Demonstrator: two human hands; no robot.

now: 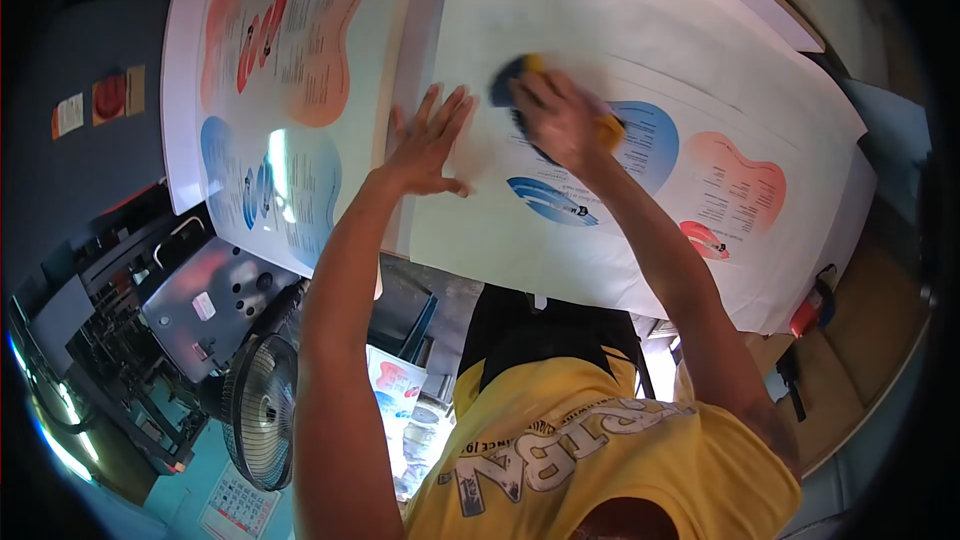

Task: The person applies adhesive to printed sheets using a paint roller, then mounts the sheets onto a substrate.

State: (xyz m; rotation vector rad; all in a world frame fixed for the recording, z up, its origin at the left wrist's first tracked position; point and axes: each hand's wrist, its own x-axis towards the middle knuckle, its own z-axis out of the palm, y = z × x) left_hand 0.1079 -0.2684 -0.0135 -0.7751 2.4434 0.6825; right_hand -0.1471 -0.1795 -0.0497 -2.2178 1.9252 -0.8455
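A large pale sheet (480, 230) printed with blue and red shapes covers the work surface. My left hand (430, 145) lies flat on its left part, fingers spread, beside a raised fold or edge. Blurred by motion, my right hand (555, 115) presses a dark blue and yellow cloth or pad (515, 80) onto the sheet, just above a blue printed shape (550, 202). Part of the pad is hidden under the palm.
On the left is another printed panel (375, 0) with red and blue shapes. A fan (262, 410) and machinery (215, 300) stand at the lower left. A red and dark tool (812, 308) is near the right edge, by brown boards (850, 370).
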